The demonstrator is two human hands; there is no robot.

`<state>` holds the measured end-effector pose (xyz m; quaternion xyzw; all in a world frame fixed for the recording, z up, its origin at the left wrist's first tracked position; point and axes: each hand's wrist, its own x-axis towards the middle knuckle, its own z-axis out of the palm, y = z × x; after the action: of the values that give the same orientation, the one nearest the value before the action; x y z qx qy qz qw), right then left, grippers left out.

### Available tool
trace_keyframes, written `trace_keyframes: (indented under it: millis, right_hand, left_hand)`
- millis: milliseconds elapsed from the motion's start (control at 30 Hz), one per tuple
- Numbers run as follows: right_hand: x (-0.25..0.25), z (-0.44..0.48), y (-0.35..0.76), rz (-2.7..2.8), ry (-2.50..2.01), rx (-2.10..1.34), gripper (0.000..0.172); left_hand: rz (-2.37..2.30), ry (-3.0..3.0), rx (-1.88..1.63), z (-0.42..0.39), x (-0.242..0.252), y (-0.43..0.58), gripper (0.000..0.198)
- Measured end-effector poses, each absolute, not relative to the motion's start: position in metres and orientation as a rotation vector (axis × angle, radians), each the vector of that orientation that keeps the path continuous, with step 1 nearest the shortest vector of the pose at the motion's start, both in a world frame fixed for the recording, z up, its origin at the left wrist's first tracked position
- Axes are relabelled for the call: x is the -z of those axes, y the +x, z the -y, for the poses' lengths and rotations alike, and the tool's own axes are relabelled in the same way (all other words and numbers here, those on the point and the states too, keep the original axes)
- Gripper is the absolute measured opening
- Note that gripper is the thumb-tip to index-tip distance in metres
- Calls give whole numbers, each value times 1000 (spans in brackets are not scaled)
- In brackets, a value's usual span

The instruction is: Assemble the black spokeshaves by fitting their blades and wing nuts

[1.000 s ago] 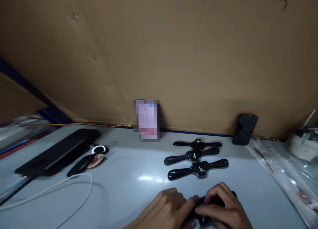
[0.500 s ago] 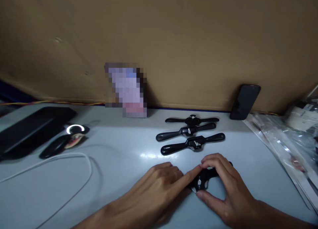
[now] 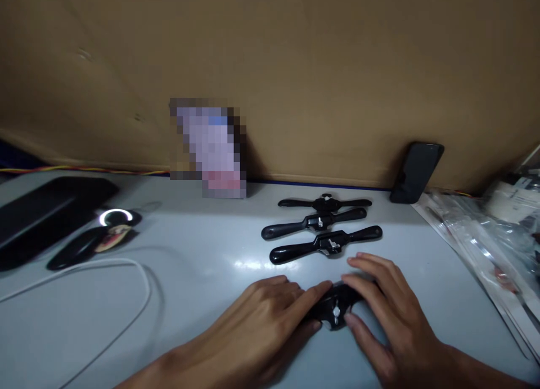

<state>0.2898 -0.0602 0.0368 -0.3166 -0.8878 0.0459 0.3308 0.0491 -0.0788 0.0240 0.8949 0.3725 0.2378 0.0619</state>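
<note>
A black spokeshave (image 3: 333,307) lies at the front of the table, its silver wing-shaped screw facing up. My left hand (image 3: 270,321) is closed round its left handle, which the fingers hide. From the other side my right hand (image 3: 390,316) holds the tool near its right shoulder, thumb at the near edge and index fingertip at the far edge; the other fingers arch over the right handle. Just beyond lie three more black spokeshaves, roughly parallel: a near one (image 3: 331,244), a middle one (image 3: 318,222) and a far one (image 3: 324,203).
A dark phone (image 3: 415,172) leans on the cardboard wall (image 3: 295,85), with a blurred upright item (image 3: 215,153) left of it. Plastic-wrapped packs (image 3: 476,248) cover the right side. At left are a black case (image 3: 54,215), a lit ring (image 3: 116,216) and a white cable (image 3: 135,265).
My right index finger and thumb have opened a little, and its fingers have shifted right from the left fingertip. The held spokeshave has turned slightly. The view has moved a little.
</note>
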Motion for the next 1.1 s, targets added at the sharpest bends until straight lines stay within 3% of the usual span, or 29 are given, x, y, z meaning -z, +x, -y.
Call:
trace_keyframes:
  millis: [100,167,267,533,733,1100]
  right_hand:
    - [-39,61,290,2398,-615,-91,31]
    - [-39,61,291,2399,-565,-73,24]
    - [-35,59,291,2316,-782,-157,11]
    - [-38,60,291,2239,-796,-361,9]
    - [-38,65,292,2364,-656,-309,21]
    - [-40,62,293,2457,-664,-354,22]
  left_hand:
    - [-1090,2692,-709,78,-23,50,35]
    - [-1094,2684,-697,78,-22,50,36]
    - [-1125,2689,-693,79,-21,49,35]
    - [-1118,2723,-683,78,-24,50,37]
    - [-1117,2697,-617,77,-24,50,31]
    - [-1097,2669,-658,78,-24,51,34]
